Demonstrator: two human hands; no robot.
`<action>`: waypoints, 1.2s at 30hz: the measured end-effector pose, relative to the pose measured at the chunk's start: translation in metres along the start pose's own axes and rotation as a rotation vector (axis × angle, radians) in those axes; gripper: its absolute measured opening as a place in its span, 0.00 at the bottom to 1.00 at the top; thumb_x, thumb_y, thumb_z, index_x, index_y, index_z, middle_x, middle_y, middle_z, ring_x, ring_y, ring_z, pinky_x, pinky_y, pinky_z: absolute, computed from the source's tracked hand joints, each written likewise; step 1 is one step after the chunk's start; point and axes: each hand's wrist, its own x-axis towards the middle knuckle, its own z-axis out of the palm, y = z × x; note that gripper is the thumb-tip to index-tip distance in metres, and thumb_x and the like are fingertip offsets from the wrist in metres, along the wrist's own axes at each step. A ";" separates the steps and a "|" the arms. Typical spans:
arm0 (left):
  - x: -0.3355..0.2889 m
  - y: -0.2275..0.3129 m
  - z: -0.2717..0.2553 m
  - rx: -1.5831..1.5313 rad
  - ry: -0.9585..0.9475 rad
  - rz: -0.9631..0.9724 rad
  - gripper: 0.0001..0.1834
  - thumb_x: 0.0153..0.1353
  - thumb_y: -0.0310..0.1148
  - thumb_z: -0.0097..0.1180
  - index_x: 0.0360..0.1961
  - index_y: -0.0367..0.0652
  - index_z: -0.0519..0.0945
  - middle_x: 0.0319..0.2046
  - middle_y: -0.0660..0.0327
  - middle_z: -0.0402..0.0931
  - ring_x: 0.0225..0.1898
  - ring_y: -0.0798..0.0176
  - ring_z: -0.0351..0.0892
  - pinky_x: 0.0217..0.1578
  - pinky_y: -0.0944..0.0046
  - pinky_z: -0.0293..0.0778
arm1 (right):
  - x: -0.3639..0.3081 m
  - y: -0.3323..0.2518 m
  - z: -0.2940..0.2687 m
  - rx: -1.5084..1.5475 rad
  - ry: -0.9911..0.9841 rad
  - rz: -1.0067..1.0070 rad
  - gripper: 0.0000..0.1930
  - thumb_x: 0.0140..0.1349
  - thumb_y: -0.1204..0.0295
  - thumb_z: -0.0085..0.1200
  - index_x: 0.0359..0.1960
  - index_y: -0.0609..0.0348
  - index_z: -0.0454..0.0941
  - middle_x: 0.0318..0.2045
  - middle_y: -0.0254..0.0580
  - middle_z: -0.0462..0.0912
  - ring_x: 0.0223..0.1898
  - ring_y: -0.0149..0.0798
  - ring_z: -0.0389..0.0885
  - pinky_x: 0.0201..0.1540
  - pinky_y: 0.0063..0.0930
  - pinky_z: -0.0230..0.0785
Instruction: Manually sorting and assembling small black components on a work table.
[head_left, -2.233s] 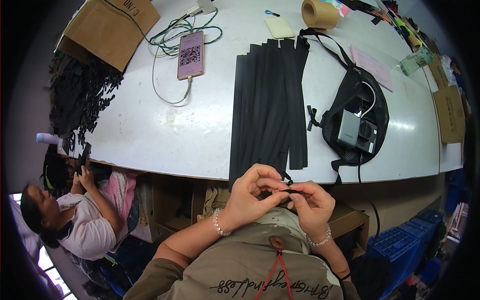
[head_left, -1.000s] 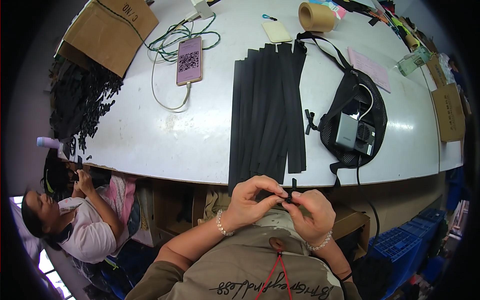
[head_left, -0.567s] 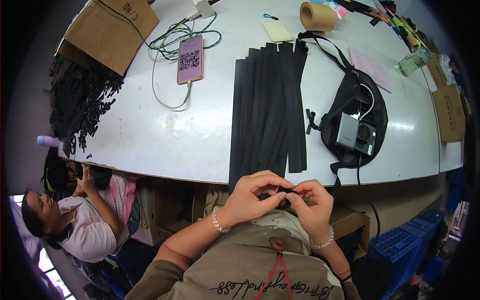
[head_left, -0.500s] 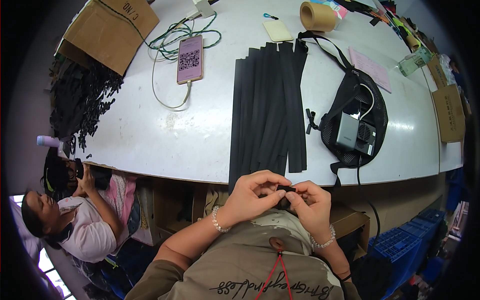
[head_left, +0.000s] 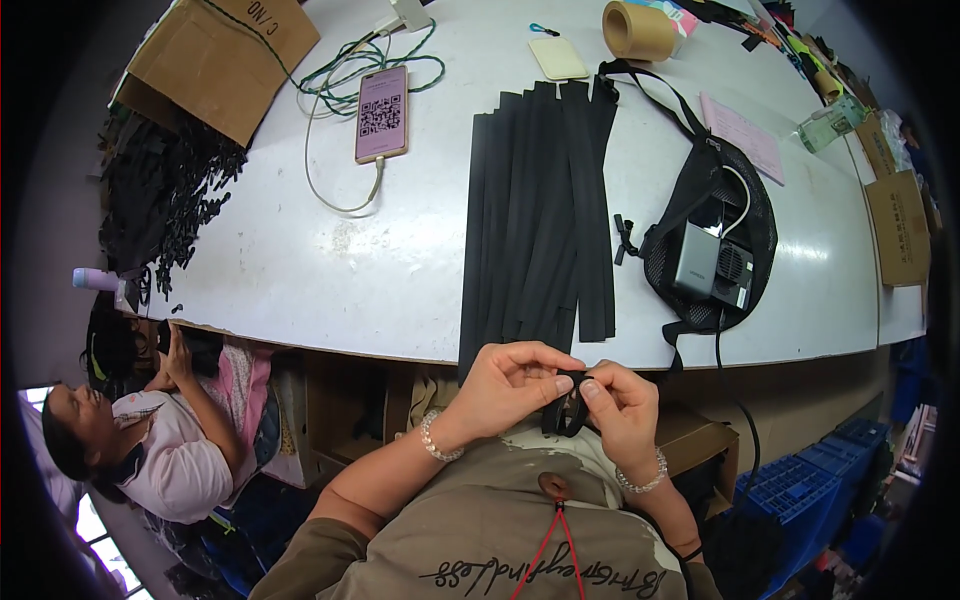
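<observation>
Just off the table's front edge, my left hand (head_left: 513, 385) and my right hand (head_left: 622, 408) meet, each pinching a narrow black strap (head_left: 568, 418). A loop of it hangs below the fingertips; the pinched part is mostly covered by my thumbs and fingers. Beyond my hands a row of long flat black strips (head_left: 535, 220) lies lengthwise on the white table (head_left: 400, 270), some overlapping. The near end of the leftmost strips reaches the table edge beside my left hand.
Right of the strips lies a black mesh bag (head_left: 715, 240) holding grey and black devices. A phone (head_left: 382, 115) on a cable, a tape roll (head_left: 637, 32) and a cardboard box (head_left: 215, 65) lie farther back. At lower left sits another person (head_left: 165, 440). Blue crates (head_left: 790, 500) stand at lower right.
A loop of the black strap now hangs below my fingers, where only a short dark piece showed before. My hands stay almost in place. The other person's hands have shifted slightly.
</observation>
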 end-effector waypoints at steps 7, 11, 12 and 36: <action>-0.003 0.000 -0.004 0.100 -0.065 0.022 0.09 0.57 0.20 0.53 0.40 0.31 0.77 0.28 0.67 0.75 0.28 0.83 0.68 0.27 0.81 0.66 | -0.005 0.008 0.006 -0.091 0.080 -0.192 0.05 0.59 0.79 0.49 0.26 0.66 0.72 0.21 0.31 0.70 0.22 0.20 0.62 0.23 0.15 0.55; -0.003 0.005 -0.003 0.081 -0.069 0.023 0.09 0.57 0.20 0.53 0.40 0.31 0.78 0.28 0.67 0.75 0.29 0.82 0.70 0.28 0.81 0.67 | -0.004 0.011 0.008 -0.075 0.088 -0.227 0.05 0.59 0.79 0.48 0.26 0.66 0.72 0.22 0.31 0.70 0.22 0.20 0.61 0.23 0.15 0.54; -0.003 0.005 -0.003 0.089 -0.066 0.026 0.09 0.57 0.20 0.53 0.40 0.31 0.78 0.29 0.66 0.75 0.29 0.82 0.70 0.29 0.81 0.67 | -0.004 0.011 0.008 -0.075 0.087 -0.227 0.05 0.59 0.79 0.48 0.26 0.66 0.72 0.22 0.31 0.70 0.22 0.20 0.61 0.23 0.15 0.54; -0.006 -0.023 0.017 0.052 0.074 -0.052 0.15 0.51 0.20 0.61 0.42 0.35 0.76 0.33 0.64 0.76 0.33 0.79 0.74 0.37 0.79 0.73 | -0.023 0.024 -0.020 0.214 0.073 0.067 0.05 0.62 0.75 0.49 0.34 0.66 0.74 0.23 0.30 0.75 0.20 0.19 0.69 0.23 0.11 0.62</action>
